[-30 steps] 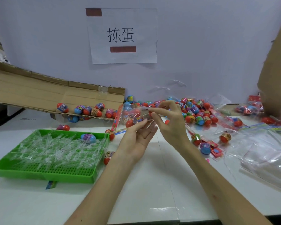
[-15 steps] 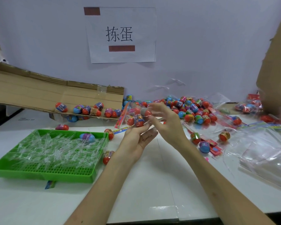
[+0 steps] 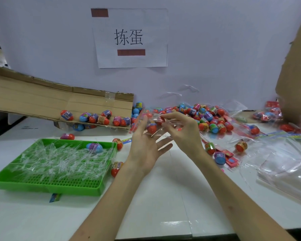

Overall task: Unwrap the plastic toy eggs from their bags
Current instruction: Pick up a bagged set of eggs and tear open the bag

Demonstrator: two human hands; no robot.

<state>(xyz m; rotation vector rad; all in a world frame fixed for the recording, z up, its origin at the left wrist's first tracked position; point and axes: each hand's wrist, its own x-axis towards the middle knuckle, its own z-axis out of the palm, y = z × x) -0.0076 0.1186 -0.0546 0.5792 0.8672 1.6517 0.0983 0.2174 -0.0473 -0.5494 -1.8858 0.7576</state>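
I see right hand [image 3: 182, 134] pinching clear plastic bag of red toy eggs [image 3: 153, 127], likely to tear it; left hand [image 3: 144, 152] spread flat beneath, supporting.

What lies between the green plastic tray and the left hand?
Head view: two red-ended plastic toy eggs lie beside the green plastic tray, short of the left hand.

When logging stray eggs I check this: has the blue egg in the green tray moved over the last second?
No. The blue egg lies where it did, by the far rim of the green tray.
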